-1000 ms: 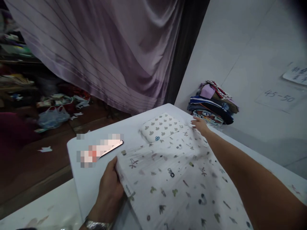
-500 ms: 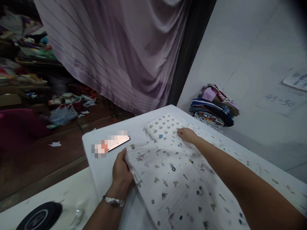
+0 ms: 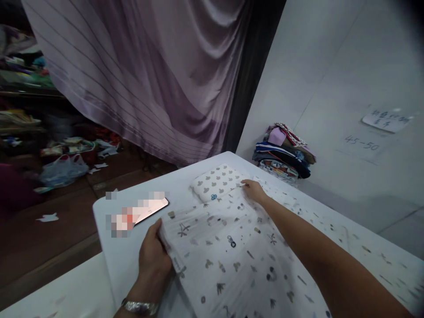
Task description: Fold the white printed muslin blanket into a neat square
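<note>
A white printed cloth (image 3: 232, 256) spreads over the table toward me, covered in small plant and shell-like figures. My left hand (image 3: 154, 247), with a silver bracelet at its wrist, grips the cloth's left edge near its far corner. My right hand (image 3: 253, 191) pinches the far edge at the right, its arm reaching across the fabric. Just beyond that edge lies a folded white cloth (image 3: 217, 181) with grey figures and one blue mark. The near end of the printed cloth runs out of the picture.
A phone (image 3: 152, 211), partly pixelated, lies on the white table (image 3: 129, 260) left of the cloth. Folded clothes (image 3: 283, 152) are stacked by the wall at the back right. A purple curtain (image 3: 149, 79) hangs behind. Plastic bags (image 3: 64, 170) clutter the floor at left.
My view has shifted, so the table and things on it appear further left and slightly lower. Both hands keep their hold on the printed cloth, which lies much the same.
</note>
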Available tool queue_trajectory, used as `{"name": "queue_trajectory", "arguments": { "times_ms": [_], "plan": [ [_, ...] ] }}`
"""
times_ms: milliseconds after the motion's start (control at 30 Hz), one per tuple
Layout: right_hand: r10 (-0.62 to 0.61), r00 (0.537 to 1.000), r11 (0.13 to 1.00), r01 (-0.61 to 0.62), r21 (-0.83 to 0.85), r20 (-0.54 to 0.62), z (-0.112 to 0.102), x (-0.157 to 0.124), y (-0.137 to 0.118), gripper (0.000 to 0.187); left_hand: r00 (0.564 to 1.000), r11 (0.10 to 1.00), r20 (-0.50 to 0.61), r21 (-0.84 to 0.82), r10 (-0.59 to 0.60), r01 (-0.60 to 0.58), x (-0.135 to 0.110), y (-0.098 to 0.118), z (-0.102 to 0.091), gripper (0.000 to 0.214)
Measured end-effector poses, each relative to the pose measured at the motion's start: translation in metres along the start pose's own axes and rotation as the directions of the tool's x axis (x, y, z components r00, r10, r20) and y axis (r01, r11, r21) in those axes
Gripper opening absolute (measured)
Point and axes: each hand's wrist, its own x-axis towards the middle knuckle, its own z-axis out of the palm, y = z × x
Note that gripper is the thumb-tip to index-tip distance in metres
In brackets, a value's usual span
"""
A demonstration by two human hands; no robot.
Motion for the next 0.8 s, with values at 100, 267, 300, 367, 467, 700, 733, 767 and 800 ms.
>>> {"name": "queue_trajectory", "arguments": {
  "times_ms": [100, 267, 300, 367, 467, 700, 733, 767, 800],
  "plan": [
    [0.11, 0.993, 0.993, -0.111, -0.034, -0.039, -0.011, 0.007, 0.025, 0.044, 1.0, 1.0, -0.002, 0.002, -0.002, 0.002, 0.0, 0.001, 0.001, 0.02],
    [0.157, 0.987, 0.983, -0.158, -0.09, -0.019, -0.015, 0.017, 0.045, 0.044, 0.999, 1.0, 0.02, -0.002, -0.026, 0.026, 0.0, 0.001, 0.001, 0.019],
    [0.154, 0.988, 0.983, -0.154, -0.104, -0.008, -0.014, 0.019, 0.045, 0.043, 0.999, 1.0, 0.021, 0.0, -0.024, 0.024, 0.001, 0.0, 0.0, 0.02],
    [0.145, 0.989, 0.98, -0.142, -0.137, 0.015, -0.011, 0.024, 0.045, 0.041, 1.0, 1.0, 0.017, 0.006, -0.011, 0.011, 0.002, 0.0, -0.001, 0.021],
    [0.128, 0.991, 0.975, -0.118, -0.189, 0.039, -0.009, 0.028, 0.042, 0.039, 1.0, 1.0, 0.021, 0.014, 0.005, -0.005, 0.004, -0.001, -0.002, 0.021],
    [0.098, 0.995, 0.965, -0.096, -0.245, -0.006, -0.015, 0.036, 0.029, 0.031, 1.0, 1.0, 0.007, 0.014, -0.007, 0.007, 0.004, 0.0, -0.003, 0.021],
    [0.095, 0.995, 0.966, -0.095, -0.241, -0.01, -0.015, 0.037, 0.027, 0.032, 1.0, 1.0, 0.003, 0.015, -0.009, 0.009, 0.004, 0.0, -0.003, 0.021],
    [0.093, 0.996, 0.967, -0.093, -0.235, -0.009, -0.014, 0.038, 0.025, 0.034, 1.0, 1.0, -0.009, 0.016, -0.009, 0.01, 0.003, 0.0, -0.002, 0.02],
    [0.094, 0.996, 0.969, -0.092, -0.228, -0.005, -0.013, 0.039, 0.024, 0.036, 1.0, 1.0, -0.024, 0.018, -0.01, 0.01, 0.002, 0.0, -0.001, 0.02]
  ]
}}
